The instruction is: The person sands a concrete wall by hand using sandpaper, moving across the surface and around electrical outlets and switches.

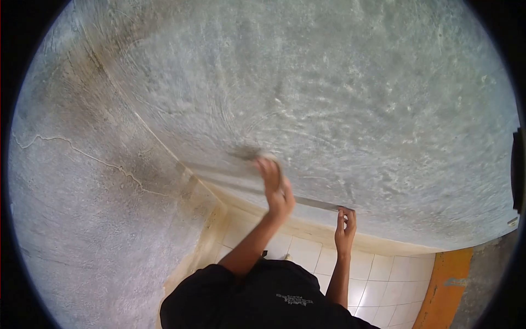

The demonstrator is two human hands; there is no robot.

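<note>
My left hand (277, 192) is raised against the grey wall (350, 109), smeared by motion. Its fingers are bent over something small and pale at the fingertips, too blurred to name. Lower on the wall, a long thin grey strip (315, 203) runs from near the corner at the left to my right hand (345, 226). The fingers of my right hand are closed at the strip's right end, with the tips against it. Part of the strip is hidden behind my left hand and forearm.
On the left, a second wall (82, 219) with a wavy crack meets the first at a corner. White floor tiles (402, 268) lie below, and an orange-painted band (446, 285) stands at the lower right. A dark object (517, 170) sits at the right edge.
</note>
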